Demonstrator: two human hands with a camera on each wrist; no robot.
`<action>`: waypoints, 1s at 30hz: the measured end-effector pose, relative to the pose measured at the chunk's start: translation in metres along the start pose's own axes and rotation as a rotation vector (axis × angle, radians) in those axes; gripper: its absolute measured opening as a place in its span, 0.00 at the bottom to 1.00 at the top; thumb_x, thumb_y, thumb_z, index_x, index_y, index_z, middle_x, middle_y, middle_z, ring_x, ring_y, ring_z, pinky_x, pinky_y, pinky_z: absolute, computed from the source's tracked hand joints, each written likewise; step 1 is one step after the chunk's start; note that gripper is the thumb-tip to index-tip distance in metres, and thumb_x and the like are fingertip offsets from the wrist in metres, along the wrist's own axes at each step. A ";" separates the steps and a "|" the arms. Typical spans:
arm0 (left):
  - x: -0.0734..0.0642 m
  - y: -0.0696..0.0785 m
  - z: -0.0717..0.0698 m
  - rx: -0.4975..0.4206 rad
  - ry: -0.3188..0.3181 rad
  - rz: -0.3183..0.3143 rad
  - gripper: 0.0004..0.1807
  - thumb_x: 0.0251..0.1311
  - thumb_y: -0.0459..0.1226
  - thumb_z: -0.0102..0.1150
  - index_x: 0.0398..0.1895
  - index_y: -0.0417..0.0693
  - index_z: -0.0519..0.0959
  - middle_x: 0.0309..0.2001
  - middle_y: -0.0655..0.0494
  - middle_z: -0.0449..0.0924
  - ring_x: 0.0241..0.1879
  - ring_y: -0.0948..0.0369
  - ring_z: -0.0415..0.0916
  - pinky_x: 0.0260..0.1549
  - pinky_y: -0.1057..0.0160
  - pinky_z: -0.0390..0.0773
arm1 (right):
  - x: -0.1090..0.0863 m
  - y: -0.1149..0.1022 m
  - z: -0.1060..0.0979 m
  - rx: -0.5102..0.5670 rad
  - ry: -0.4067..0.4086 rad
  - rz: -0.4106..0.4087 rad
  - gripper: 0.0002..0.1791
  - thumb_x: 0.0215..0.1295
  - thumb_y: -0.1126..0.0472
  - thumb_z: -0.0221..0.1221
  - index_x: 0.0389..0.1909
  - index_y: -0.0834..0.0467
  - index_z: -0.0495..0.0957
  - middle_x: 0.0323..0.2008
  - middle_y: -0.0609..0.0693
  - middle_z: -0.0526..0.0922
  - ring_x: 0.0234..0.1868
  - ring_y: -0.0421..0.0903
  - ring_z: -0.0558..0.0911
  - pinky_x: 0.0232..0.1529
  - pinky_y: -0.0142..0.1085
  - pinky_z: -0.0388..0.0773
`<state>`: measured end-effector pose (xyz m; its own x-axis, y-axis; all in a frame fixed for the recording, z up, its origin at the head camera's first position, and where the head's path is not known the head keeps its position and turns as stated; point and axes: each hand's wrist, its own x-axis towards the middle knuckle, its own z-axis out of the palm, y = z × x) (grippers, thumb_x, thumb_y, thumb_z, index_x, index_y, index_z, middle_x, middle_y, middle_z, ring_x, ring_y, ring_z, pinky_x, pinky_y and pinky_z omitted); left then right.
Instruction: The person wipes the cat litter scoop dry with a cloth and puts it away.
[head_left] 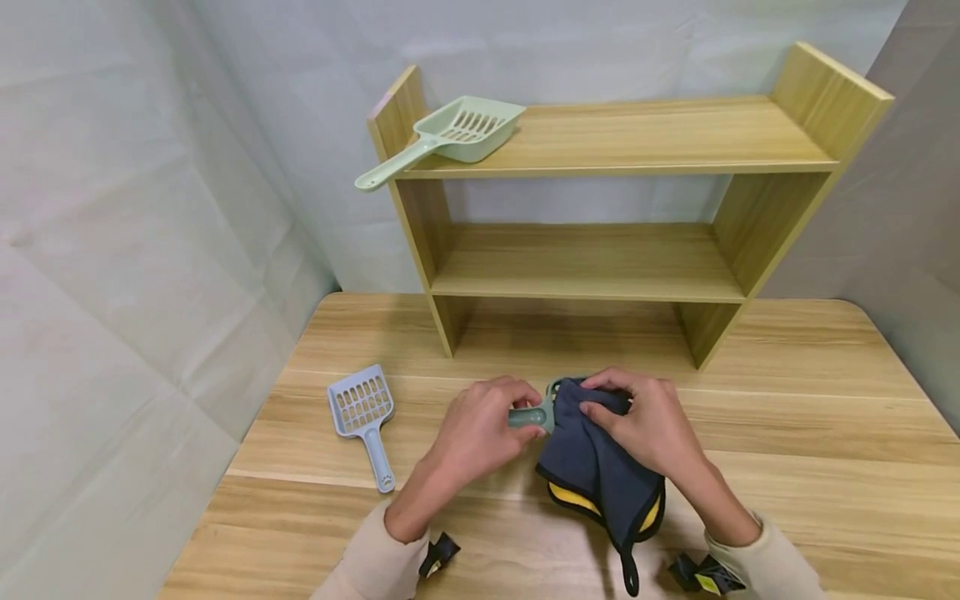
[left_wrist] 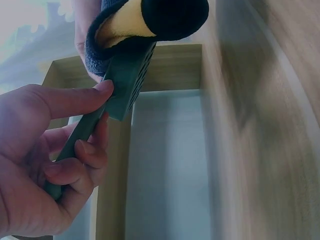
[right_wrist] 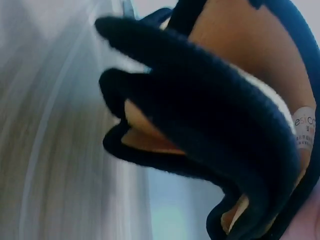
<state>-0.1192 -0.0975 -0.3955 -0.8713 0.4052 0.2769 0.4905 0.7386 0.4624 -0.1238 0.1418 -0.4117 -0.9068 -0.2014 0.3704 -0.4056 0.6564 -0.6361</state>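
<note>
The bench (head_left: 787, 467) is my work surface; the shelf (head_left: 600, 258) stands toward its far side, a position that appears to reserve the near side for handwork. The cloth (head_left: 600, 467) is draped over the head of the held scoop (head_left: 530, 417), its loose end hanging toward me; this drape presumably brings fabric against the head without my skin touching it. The pale scoop (head_left: 480, 150) rests on the left end of the shelf's top board, its handle projecting past the front edge, which should make it simple to grasp. The held scoop is between my two hands in front of the shelf, raised off the bench. The blue scoop (head_left: 363, 429) lies flat on the bench, to the left, handle toward me, probably set aside within reach. My left hand (head_left: 483, 425) grips the held scoop by its handle, likely to steady it and leave the head accessible. My right hand (head_left: 648, 421) pinches the cloth between thumb and fingers at the head, probably to control pressure there. A white label (right_wrist: 304, 127) shows on the cloth in the right wrist view; its print is not fully legible.
</note>
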 end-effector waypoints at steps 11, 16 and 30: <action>0.000 -0.005 -0.008 -0.035 -0.004 -0.051 0.14 0.53 0.39 0.85 0.41 0.50 0.90 0.38 0.59 0.89 0.35 0.63 0.83 0.34 0.64 0.80 | -0.001 0.001 -0.009 -0.130 0.020 -0.027 0.13 0.59 0.66 0.77 0.44 0.52 0.93 0.45 0.55 0.94 0.15 0.36 0.72 0.28 0.37 0.75; 0.001 -0.009 -0.012 -0.048 0.012 -0.044 0.14 0.52 0.37 0.85 0.41 0.48 0.90 0.38 0.57 0.89 0.34 0.63 0.84 0.34 0.65 0.81 | 0.000 0.001 -0.017 -0.123 0.045 -0.030 0.13 0.58 0.67 0.78 0.44 0.53 0.93 0.44 0.55 0.94 0.14 0.28 0.51 0.22 0.31 0.58; 0.002 -0.008 -0.011 -0.030 0.018 -0.060 0.14 0.52 0.37 0.85 0.39 0.50 0.89 0.37 0.58 0.88 0.34 0.63 0.82 0.32 0.65 0.79 | -0.001 0.005 -0.009 -0.102 0.070 -0.082 0.13 0.57 0.68 0.78 0.43 0.54 0.93 0.43 0.51 0.94 0.42 0.52 0.93 0.39 0.47 0.86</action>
<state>-0.1246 -0.1085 -0.3890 -0.8987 0.3508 0.2631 0.4381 0.7445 0.5038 -0.1235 0.1519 -0.4088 -0.8592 -0.2089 0.4670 -0.4614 0.7107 -0.5310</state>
